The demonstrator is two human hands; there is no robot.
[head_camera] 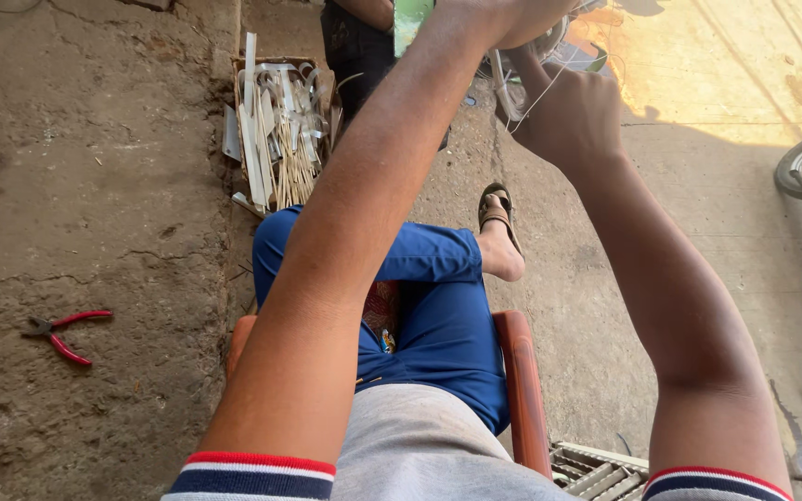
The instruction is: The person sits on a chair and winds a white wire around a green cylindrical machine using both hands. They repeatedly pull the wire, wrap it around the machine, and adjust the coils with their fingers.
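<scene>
Wire (549,85) runs taut from my right hand (573,116), fist closed on it, above sandal (497,211); left hand (512,17) raised, grip unclear at frame edge. Pliers (65,334) lie far left of sandal.

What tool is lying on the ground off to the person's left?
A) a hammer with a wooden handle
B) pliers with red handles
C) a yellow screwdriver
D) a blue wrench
B: the pliers with red handles lie alone on the rough ground, apart from both hands, which are raised up ahead.
</scene>
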